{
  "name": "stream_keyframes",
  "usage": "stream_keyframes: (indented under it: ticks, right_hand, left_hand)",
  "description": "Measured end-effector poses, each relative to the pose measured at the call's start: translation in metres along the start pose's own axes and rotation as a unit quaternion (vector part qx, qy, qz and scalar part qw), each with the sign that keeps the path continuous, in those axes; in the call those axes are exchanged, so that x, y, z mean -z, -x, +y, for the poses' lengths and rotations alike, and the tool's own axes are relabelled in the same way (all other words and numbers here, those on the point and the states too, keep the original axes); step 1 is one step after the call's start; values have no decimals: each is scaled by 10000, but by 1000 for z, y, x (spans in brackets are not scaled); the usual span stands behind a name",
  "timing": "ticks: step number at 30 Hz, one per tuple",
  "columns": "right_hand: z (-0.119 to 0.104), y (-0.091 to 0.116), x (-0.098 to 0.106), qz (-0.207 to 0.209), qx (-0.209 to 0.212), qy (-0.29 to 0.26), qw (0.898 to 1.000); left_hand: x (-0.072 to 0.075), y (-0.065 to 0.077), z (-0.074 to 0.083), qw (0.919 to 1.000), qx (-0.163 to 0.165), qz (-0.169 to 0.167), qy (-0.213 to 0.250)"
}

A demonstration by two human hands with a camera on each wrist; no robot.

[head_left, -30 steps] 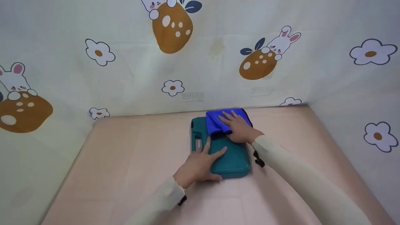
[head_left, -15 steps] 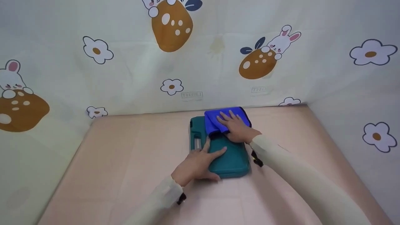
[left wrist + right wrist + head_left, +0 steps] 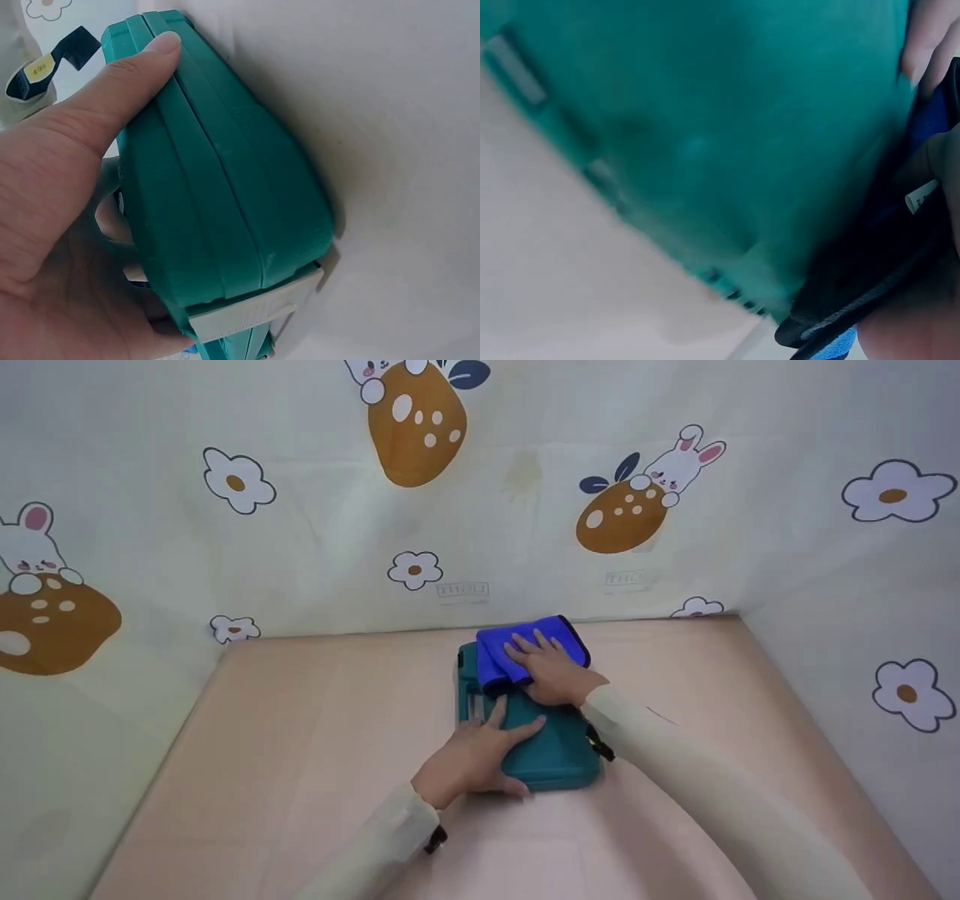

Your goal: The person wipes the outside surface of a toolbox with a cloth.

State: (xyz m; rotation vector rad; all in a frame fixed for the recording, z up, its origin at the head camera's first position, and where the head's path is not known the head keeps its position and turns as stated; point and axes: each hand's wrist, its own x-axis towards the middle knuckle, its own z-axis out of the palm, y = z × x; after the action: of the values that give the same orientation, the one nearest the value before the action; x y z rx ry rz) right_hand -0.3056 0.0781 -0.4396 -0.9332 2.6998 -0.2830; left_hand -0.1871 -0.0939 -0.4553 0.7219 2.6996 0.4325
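Note:
A teal plastic case [image 3: 555,750] with a cut-out carrying handle lies flat on the table. My left hand [image 3: 465,757] rests on its near left part with fingers spread over the top, while the thumb presses along the seamed side wall, as the left wrist view shows. A folded blue cloth [image 3: 495,656] with black edging covers the far end of the case. Upon it lies my right hand [image 3: 555,671], palm down with fingers spread. The right wrist view shows the bunched dark edge of the cloth and a small white tag [image 3: 921,196] beside the hand.
The case sits near the far edge of the pale table [image 3: 345,750]. Behind it stands a wall covering [image 3: 315,555] printed with rabbits and flowers, which continues along both sides. A beige latch [image 3: 255,306] shows on the case's side in the left wrist view.
My right hand has slid left across the case with the blue cloth under it, showing more of the case's right side. The left hand and the case stay in place.

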Motion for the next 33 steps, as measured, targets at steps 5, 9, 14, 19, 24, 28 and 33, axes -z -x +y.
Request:
stream_keyframes:
  ticks: [5, 9, 14, 19, 24, 28, 33]
  right_hand:
    - [-13, -10, 0, -172, 36, 54, 9998]
    - [-21, -15, -1, -229, 46, 74, 9997]
    - [-27, -20, -2, -330, -93, 49, 9994]
    - [-30, -24, -1, -340, -96, 34, 9994]
    - [-31, -26, -1, -320, 6, 109, 9994]
    - [-31, -26, -2, -219, 175, 116, 9995]
    - [-30, -25, 0, -217, 166, 87, 9996]
  left_hand:
    - [0, 0, -1, 9999, -93, 12, 84]
    - [0, 0, -1, 9997, -184, 40, 137]
    - [0, 2, -2, 9996, -252, 41, 144]
    - [0, 2, -3, 9997, -213, -4, 127]
    - [0, 2, -3, 9998, -189, -11, 96]
    - [0, 2, -4, 9997, -247, 23, 15]
    - [1, 2, -5, 9997, -216, -16, 98]
